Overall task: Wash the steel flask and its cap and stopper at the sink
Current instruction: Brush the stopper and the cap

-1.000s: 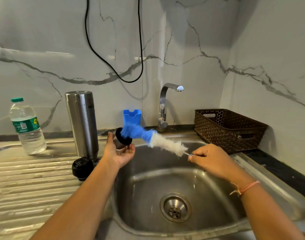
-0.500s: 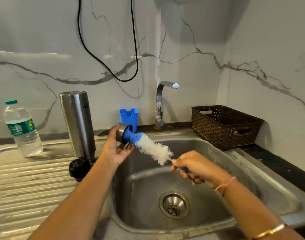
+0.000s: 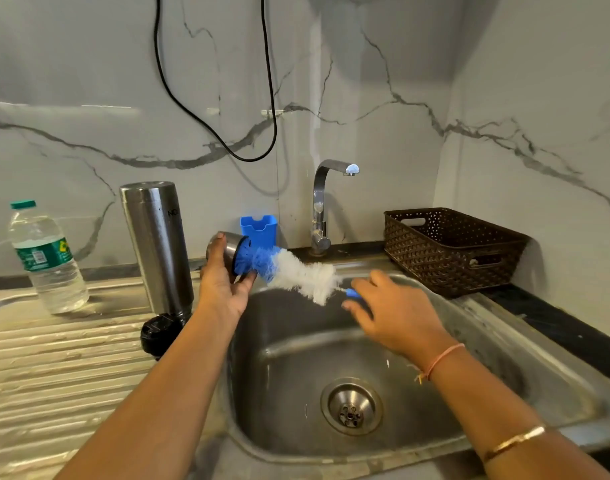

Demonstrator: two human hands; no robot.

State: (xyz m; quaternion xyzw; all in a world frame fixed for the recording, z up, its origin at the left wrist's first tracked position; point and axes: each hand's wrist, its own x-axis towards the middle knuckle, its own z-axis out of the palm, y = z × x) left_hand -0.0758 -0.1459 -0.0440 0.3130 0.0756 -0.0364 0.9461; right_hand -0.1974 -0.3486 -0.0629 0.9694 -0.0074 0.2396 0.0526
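My left hand (image 3: pixel 222 289) grips the steel cap (image 3: pixel 225 251), held on its side above the sink's left rim with its mouth facing right. My right hand (image 3: pixel 397 315) holds the blue handle of a bottle brush (image 3: pixel 296 271); the brush's blue bristle tip is pushed into the cap and its white bristles trail to the right. The steel flask (image 3: pixel 156 247) stands upright on the drainboard to the left. The black stopper (image 3: pixel 157 336) lies on the drainboard at the flask's foot. The steel sink (image 3: pixel 504 344) is below both hands.
The tap (image 3: pixel 326 202) stands behind the sink, with no water running. A blue holder (image 3: pixel 258 228) sits against the wall. A brown woven basket (image 3: pixel 449 251) is at the back right. A plastic water bottle (image 3: pixel 45 259) stands at far left. A black cable (image 3: pixel 213 129) hangs on the wall.
The brush tip has gone into the cap's mouth and the cap has turned in my left hand. My right hand has shifted along the brush handle, above the basin.
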